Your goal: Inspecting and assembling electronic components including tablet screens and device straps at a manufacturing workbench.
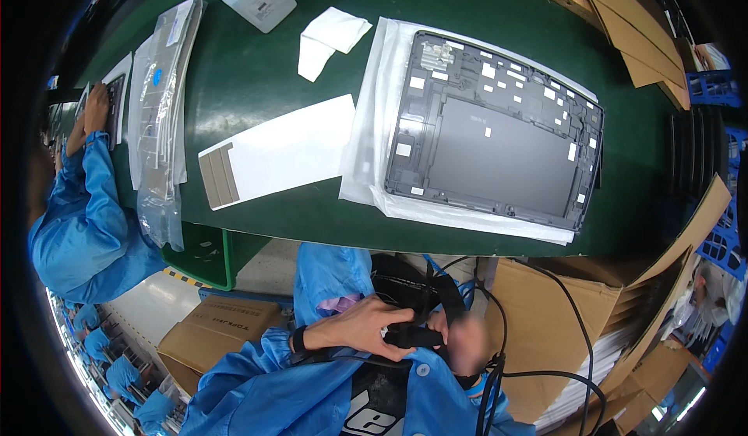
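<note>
In front of my chest, my left hand (357, 331) is closed with thumb and fingers round a black strap (414, 336) with a small dark fitting. My right hand (466, 346) is at the strap's other side, its fingers bent against it; much of this hand is blurred. Both hands are below the table's near edge, over my blue smock. Black cables (510, 374) hang beside my right hand. On the table beyond lies a dark grey device housing (506, 151) dotted with small white stickers, resting on white foam sheeting (366, 144). Neither hand touches it.
The green table (257, 136) carries a white sheet with brown strips (276, 149), a white cloth (333, 35), a plastic bottle (261, 3) and bagged sheets (164, 101). A co-worker's sleeve (101, 187) is at left. Cardboard boxes (545, 311) stand right, another box (222, 331) left.
</note>
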A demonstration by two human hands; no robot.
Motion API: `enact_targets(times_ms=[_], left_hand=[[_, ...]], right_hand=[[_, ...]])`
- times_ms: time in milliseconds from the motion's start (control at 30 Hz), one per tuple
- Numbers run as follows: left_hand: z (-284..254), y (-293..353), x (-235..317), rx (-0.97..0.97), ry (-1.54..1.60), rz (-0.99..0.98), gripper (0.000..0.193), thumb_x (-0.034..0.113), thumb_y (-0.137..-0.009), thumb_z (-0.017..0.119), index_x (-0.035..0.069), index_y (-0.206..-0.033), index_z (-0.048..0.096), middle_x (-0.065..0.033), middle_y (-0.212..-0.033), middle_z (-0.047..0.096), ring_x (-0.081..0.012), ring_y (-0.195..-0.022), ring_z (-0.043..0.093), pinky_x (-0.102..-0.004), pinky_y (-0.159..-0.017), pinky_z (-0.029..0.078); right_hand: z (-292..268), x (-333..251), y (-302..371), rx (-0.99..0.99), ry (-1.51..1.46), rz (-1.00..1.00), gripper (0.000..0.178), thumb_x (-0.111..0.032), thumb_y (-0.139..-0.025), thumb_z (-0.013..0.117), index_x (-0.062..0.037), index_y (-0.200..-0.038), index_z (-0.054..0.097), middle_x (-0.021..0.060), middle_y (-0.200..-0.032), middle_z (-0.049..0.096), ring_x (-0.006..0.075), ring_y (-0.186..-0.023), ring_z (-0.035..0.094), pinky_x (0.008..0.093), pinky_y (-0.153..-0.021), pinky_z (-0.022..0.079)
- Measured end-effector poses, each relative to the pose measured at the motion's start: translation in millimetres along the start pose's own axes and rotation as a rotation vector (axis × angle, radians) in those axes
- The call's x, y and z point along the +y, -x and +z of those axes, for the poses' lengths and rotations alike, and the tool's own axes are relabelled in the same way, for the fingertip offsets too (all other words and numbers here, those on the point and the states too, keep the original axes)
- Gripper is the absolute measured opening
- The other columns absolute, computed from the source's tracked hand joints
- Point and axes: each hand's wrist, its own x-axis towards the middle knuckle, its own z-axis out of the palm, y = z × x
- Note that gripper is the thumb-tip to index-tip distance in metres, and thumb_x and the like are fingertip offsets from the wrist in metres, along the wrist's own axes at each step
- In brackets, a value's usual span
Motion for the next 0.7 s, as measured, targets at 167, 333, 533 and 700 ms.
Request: enact_targets(times_ms=[167,333,533,700], left_hand=[[3,3,-6,-0.025,-0.042,-0.104,0.043,0.032,-0.070,0.081,0.003,-0.084,0.052,-0.0131,-0.063,0.055,-0.0334,-0.056,0.058,-0.0376,-0.050,0.044],[5,5,-16,-0.033,-0.033,-0.182,0.053,0.038,-0.070,0.082,0.003,-0.094,0.050,-0.0149,-0.066,0.057,-0.0359,-0.063,0.060,-0.0392,-0.055,0.046],[15,3,-30,0.214,0.363,-0.124,0.018,0.015,-0.095,0.060,0.004,-0.101,0.048,-0.0006,-0.071,0.053,-0.0094,-0.061,0.050,-0.0258,-0.056,0.040],[3,-20,-5,0.413,0.759,-0.217,0.018,0.021,-0.105,0.042,0.006,-0.097,0.047,0.0040,-0.065,0.041,-0.0018,-0.054,0.032,-0.0196,-0.048,0.026]], right_hand=[[-17,9,0,0.008,0.151,-0.025,0.038,-0.029,-0.087,0.050,0.0012,-0.064,0.050,0.0134,-0.073,0.056,0.0197,-0.067,0.051,0.0330,-0.062,0.038],[-7,0,-12,-0.065,0.624,0.304,0.012,-0.011,-0.088,0.067,-0.0014,-0.092,0.062,0.0051,-0.088,0.056,0.0130,-0.080,0.053,0.0248,-0.073,0.042],[-14,28,-13,-0.136,0.210,0.210,0.022,-0.003,-0.092,0.052,-0.0023,-0.114,0.053,0.0034,-0.106,0.053,0.0125,-0.097,0.049,0.0246,-0.088,0.040],[-10,17,-15,-0.123,0.227,0.258,0.027,0.000,-0.088,0.044,-0.0007,-0.112,0.055,0.0044,-0.107,0.055,0.0136,-0.102,0.050,0.0250,-0.093,0.038]])
